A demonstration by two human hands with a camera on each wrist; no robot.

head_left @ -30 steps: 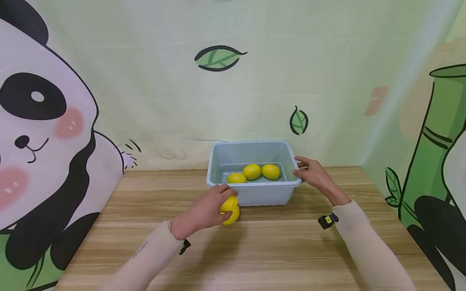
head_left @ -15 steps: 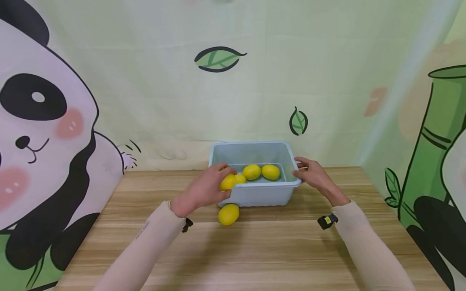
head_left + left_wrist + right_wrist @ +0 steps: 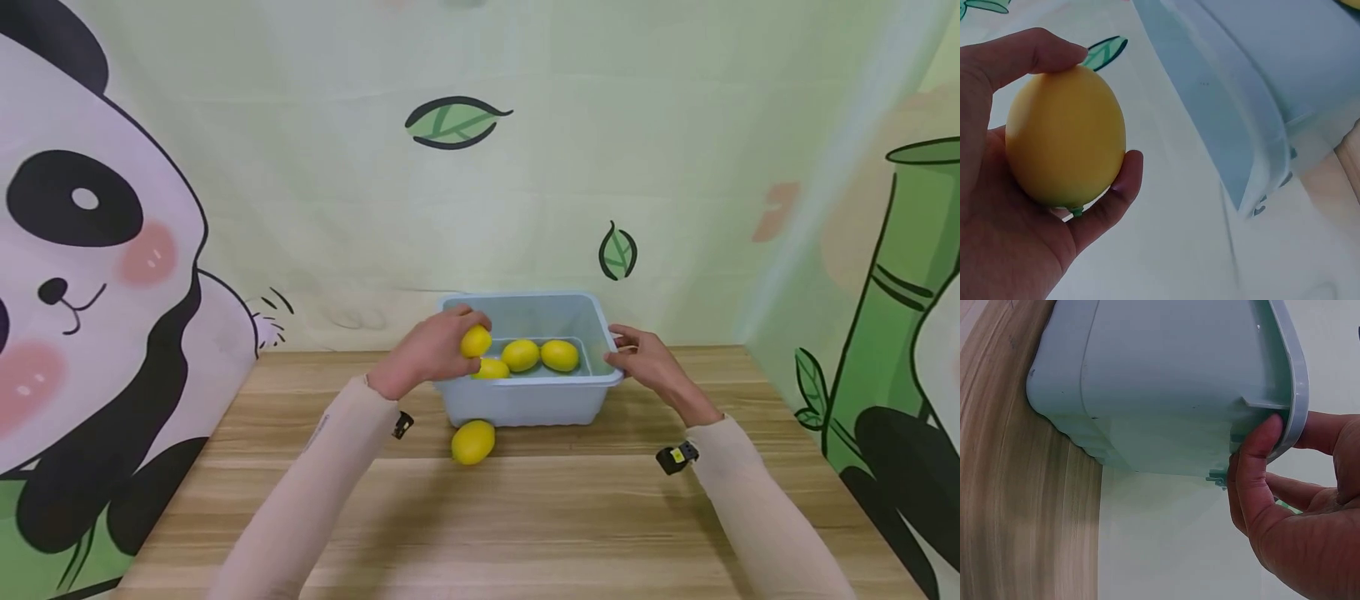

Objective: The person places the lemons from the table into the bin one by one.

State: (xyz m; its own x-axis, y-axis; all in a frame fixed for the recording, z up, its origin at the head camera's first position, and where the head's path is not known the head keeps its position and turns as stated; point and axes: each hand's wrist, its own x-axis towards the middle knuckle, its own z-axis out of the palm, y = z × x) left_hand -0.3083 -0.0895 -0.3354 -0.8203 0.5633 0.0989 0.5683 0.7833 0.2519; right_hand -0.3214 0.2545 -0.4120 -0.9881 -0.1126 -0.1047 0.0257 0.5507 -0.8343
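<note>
My left hand (image 3: 442,343) holds a yellow lemon (image 3: 476,341) over the left front of a light blue plastic bin (image 3: 528,402). In the left wrist view the fingers and thumb curl round the lemon (image 3: 1066,137), its green stem tip pointing down. Three lemons lie on the bin's floor: one near the front left, partly hidden by the front wall, and two side by side, a middle lemon (image 3: 521,355) and a right lemon (image 3: 559,356). My right hand (image 3: 647,360) grips the bin's right rim (image 3: 1300,381). Another lemon (image 3: 473,442) rests on the table in front of the bin.
The bin stands on a wood-grain table (image 3: 570,517), near its back edge. Behind rises a pale green cloth backdrop (image 3: 337,167) with printed leaves, a panda and bamboo. Small black cameras sit at both wrists.
My left hand has lifted one lemon from beside another on the table, up and over the bin's front left rim. The right hand has stayed at the right rim.
</note>
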